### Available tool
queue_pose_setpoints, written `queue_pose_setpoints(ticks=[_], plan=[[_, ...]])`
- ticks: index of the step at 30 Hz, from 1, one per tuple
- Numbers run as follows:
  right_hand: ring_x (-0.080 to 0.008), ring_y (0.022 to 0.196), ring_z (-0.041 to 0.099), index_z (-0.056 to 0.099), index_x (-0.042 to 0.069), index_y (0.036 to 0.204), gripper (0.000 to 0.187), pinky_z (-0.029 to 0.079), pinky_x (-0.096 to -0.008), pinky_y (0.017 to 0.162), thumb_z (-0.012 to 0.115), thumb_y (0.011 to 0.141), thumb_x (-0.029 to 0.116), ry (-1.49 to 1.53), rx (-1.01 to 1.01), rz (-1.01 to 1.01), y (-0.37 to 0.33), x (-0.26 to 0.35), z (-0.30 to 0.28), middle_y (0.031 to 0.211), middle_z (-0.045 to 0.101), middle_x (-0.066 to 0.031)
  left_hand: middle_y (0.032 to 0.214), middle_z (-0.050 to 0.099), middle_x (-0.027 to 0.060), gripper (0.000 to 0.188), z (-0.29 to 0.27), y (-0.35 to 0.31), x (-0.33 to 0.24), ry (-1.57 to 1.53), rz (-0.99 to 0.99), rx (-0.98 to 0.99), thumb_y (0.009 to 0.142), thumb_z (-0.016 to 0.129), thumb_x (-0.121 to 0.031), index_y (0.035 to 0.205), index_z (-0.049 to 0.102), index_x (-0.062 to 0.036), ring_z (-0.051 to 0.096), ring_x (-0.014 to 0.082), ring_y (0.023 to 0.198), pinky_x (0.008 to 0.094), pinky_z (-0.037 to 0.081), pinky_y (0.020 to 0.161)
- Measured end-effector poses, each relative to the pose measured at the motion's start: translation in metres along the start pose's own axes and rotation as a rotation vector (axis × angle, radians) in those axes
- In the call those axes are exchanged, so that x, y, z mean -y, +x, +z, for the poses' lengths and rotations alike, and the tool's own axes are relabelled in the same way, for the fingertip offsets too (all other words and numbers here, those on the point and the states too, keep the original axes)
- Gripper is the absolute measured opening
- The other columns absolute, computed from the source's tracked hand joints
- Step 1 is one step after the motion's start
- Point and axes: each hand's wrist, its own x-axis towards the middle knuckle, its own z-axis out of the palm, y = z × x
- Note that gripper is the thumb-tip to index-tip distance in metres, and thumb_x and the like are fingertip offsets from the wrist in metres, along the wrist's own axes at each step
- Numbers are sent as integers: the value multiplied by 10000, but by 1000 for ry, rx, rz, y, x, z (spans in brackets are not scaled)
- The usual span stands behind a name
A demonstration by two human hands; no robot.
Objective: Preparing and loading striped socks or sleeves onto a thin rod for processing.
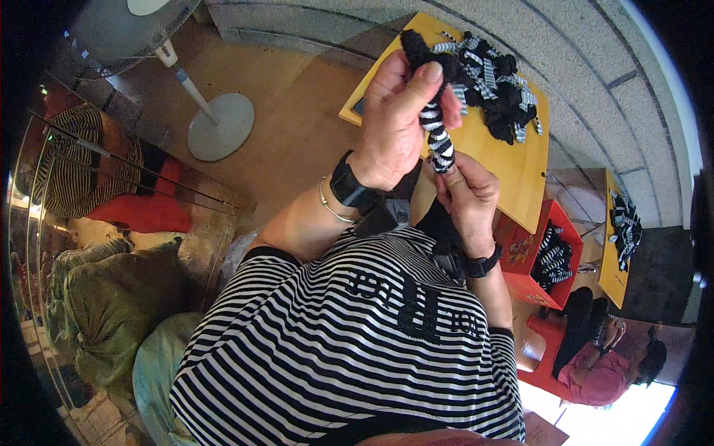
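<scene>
Between my hands stretches a narrow black-and-white striped plush tube [436, 137] with a fuzzy black end, perhaps a soft-toy part. Near its black end, my left hand [394, 123] is closed around it, thumb pressed on top. My right hand [471, 199] pinches the lower striped tip between thumb and fingers. The piece is held above the near side of a yellow wooden table [498, 175]. Beyond my hands, a pile of black and striped fabric pieces [491, 82] lies on that table. My fingers hide part of the tube.
A red box [539, 296] holding striped pieces stands right of the table. Farther right are another yellow table [611, 279] with a pile and a seated person in pink [599, 375]. At left stand a fan [216, 126] and stuffed green sacks [126, 305].
</scene>
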Motion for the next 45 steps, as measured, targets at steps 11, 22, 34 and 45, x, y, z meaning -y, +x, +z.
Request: queue_pose_setpoints(ticks=[11,22,34,45], plan=[[-31,433,320,644,-30,969,235,215,-189,380,496,982,153,308,263,171,3,-22,-18,605,498,8,916,660,120,326,-12,13,-5,-157,18,-16,970,507,-355,1074,541,-48,653,228,743,356,540,673],[-21,489,391,663,15,915,173,276,-178,434,544,965,130,17,137,164,3,11,-19,619,502,54,931,666,158,261,-12,8,-7,-6,60,-106,946,572,-304,1021,514,-61,680,269,812,379,574,721],[-131,676,582,658,-4,1017,167,472,-263,633,618,855,-15,-592,-66,-233,-8,10,-31,759,634,-96,848,674,156,171,-11,7,-7,65,69,-120,920,604,-169,982,546,-22,686,256,729,365,586,678],[-105,578,544,651,-16,982,115,434,-241,539,583,890,4,-516,-63,-293,-6,2,-25,671,579,-51,780,662,133,206,3,1,3,109,103,-114,933,586,-205,979,542,-10,678,244,666,350,578,651]])
